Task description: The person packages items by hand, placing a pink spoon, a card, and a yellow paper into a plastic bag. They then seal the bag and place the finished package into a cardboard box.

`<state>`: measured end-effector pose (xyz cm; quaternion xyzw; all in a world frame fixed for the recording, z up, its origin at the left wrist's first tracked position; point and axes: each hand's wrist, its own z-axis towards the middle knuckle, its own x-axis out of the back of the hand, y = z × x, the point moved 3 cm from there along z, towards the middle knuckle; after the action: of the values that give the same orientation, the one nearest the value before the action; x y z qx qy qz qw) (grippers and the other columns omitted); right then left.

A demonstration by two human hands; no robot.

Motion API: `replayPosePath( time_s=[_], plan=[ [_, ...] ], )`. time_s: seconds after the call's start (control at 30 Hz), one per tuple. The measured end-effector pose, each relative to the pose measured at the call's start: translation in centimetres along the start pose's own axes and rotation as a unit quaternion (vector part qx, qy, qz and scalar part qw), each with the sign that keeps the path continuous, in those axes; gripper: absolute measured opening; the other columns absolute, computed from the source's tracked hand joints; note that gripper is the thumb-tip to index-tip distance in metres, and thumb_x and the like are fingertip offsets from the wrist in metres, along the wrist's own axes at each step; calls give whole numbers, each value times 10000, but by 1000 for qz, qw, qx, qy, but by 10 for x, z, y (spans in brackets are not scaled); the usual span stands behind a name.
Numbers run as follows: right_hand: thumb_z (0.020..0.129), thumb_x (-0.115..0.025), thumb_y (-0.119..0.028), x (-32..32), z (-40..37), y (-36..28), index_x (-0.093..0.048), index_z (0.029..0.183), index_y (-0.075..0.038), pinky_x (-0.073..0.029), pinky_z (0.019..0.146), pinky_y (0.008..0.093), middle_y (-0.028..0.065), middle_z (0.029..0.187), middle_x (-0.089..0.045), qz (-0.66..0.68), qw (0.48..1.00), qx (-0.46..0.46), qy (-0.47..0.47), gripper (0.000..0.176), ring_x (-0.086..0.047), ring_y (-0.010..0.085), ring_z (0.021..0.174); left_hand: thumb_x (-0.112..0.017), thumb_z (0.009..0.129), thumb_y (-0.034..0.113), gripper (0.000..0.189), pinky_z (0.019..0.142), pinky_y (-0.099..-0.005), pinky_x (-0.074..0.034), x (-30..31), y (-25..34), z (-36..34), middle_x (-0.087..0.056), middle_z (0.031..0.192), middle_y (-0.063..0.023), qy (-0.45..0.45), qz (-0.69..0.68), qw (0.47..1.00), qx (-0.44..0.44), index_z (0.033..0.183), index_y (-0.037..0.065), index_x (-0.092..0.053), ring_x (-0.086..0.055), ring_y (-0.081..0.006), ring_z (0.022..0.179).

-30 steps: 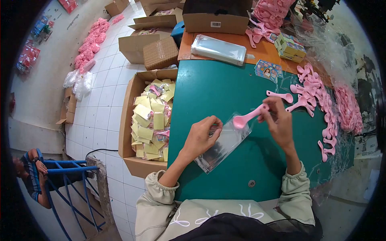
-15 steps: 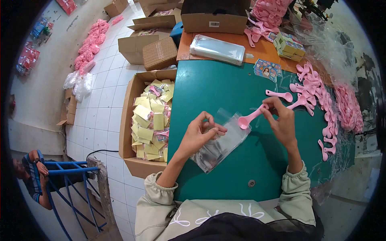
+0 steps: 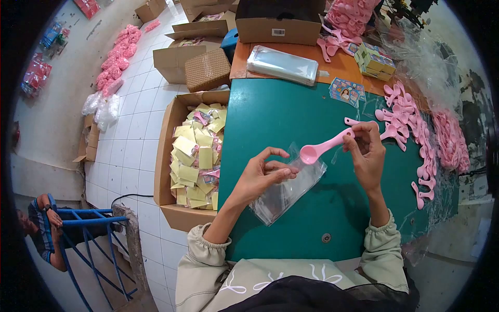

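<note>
Pink scoop (image 3: 330,143), one: handle end pinched in right hand (image 3: 368,151); long axis slanting near-left, bowl above the upper end of clear bags (image 3: 291,192), nearer the left hand (image 3: 265,174). Left fingers: curled at the bags; grip cannot be told. Green table (image 3: 291,112): loose scoops (image 3: 402,110) along right edge. Beside left edge: carton (image 3: 179,216) of yellow-carded packets (image 3: 187,171). White tiled floor (image 3: 140,135).

Pink spoon (image 3: 326,146); green tabletop (image 3: 280,112); yellow cards (image 3: 187,172); blue railing (image 3: 99,220).

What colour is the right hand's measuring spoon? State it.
The measuring spoon is pink, clearest in the head view.
</note>
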<state>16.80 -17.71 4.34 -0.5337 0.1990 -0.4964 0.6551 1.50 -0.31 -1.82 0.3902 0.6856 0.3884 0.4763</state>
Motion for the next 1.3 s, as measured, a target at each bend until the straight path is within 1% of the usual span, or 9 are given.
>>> replayPosePath(
  time_s=[0.57, 0.67, 0.77, 0.97, 1.03, 1.1, 1.17, 1.23, 1.3],
  plan=[
    [855, -624, -27, -26, -13, -7, -508, 940, 12, -512, 628, 221, 70, 815, -622, 111, 986, -55, -115, 149, -603, 92, 700, -551, 931, 211, 332, 683, -213, -456, -8, 5, -2, -664, 920, -78, -9, 67, 996, -57, 1170, -19, -533, -582, -77, 828],
    [867, -614, -39, -24, -12, -14, -512, 956, 14, -510, 628, 218, 72, 810, -623, 106, 991, -12, -83, 146, -603, 91, 703, -498, 956, 263, 342, 712, -223, -474, 1, -1, -5, -657, 867, -41, -66, 117, 991, 22, 1118, -25, -588, -585, -76, 794],
    [853, -631, -48, -23, -13, -20, -579, 931, 20, -501, 624, 234, 71, 802, -623, 132, 989, -7, -73, 116, -613, 115, 719, -456, 972, 293, 379, 760, -230, -473, -1, 2, -3, -659, 935, -72, -72, 183, 980, -30, 1069, -33, -622, -590, -102, 887],
    [813, -662, -100, -5, 4, -68, -700, 861, -9, -482, 630, 288, 77, 793, -639, -121, 947, 140, -262, 110, -614, 173, 720, -460, 973, 208, 308, 788, -237, -491, -23, 31, -7, -666, 935, -72, -63, 25, 992, -105, 1069, -38, -618, -613, -115, 882],
    [831, -643, -136, 48, 36, -65, -706, 866, -25, -484, 637, 271, 70, 811, -640, 7, 931, 190, -312, 132, -595, 154, 688, -465, 971, 212, 308, 801, -237, -490, -17, 38, -11, -666, 957, -91, -72, 44, 984, -156, 1054, -41, -620, -619, -135, 909],
    [861, -585, -181, 111, 88, -20, -656, 1019, -48, -501, 666, 300, 84, 847, -642, 67, 955, 157, -242, 218, -604, 179, 698, -454, 973, 232, 325, 809, -268, -496, -10, 41, -15, -666, 966, -116, -67, 48, 977, -198, 1037, -41, -619, -629, -171, 920],
    [862, -561, -236, 148, 127, 39, -594, 1093, -56, -522, 676, 371, 129, 889, -660, 102, 993, -59, -26, 295, -641, 236, 741, -426, 981, 267, 362, 812, -331, -508, -4, 39, -16, -669, 962, -149, -48, 34, 970, -236, 1017, -39, -616, -643, -221, 916],
    [846, -584, -267, 174, 146, 88, -609, 1073, -29, -512, 717, 369, 142, 964, -652, -336, 932, -135, -39, 329, -639, 254, 796, -421, 978, 298, 395, 809, -346, -515, 1, 41, -17, -663, 969, -181, -46, 53, 972, -225, 1008, -51, -602, -649, -247, 916],
    [830, -606, -298, 184, 160, 129, -625, 1052, -3, -501, 758, 367, 155, 1039, -645, -704, 685, -182, -39, 370, -638, 271, 851, -420, 978, 309, 411, 807, -339, -514, 6, 38, -15, -661, 975, -188, -41, 53, 972, -227, 1026, -60, -593, -653, -237, 901]
  ],
)
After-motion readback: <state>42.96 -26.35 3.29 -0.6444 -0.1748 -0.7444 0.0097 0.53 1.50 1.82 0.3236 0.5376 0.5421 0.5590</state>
